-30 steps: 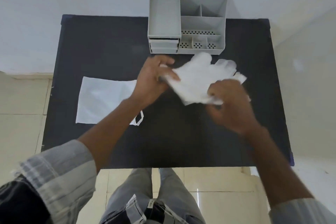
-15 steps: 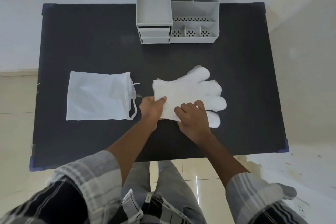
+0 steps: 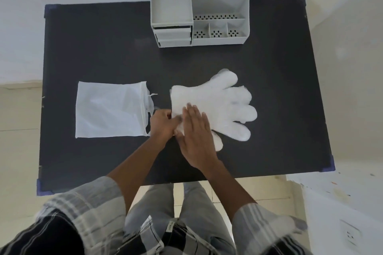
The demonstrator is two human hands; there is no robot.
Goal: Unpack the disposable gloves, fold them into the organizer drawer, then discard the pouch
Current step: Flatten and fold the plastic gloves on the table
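White translucent disposable gloves [image 3: 219,101] lie flat in a stack on the black table [image 3: 103,51], fingers pointing right. My left hand [image 3: 163,125] pinches the cuff edge at the stack's near left corner. My right hand [image 3: 196,136] lies flat on the cuff part with its fingers spread and straight. The white drawstring pouch [image 3: 109,109] lies flat to the left of the gloves, its open end and cord toward my left hand. The grey organizer [image 3: 199,4] stands at the table's far edge, with its two small drawers [image 3: 174,36] at the lower left, both pushed in.
The organizer has open compartments on top and at the right. Bare black tabletop surrounds the gloves and pouch. The floor is tiled; a white surface sits low at the right. My legs are below the table's near edge.
The gloves went from held above the table to lying flat on it. My right hand has opened from curled fingers to a flat palm pressing the cuffs. The pouch has not moved.
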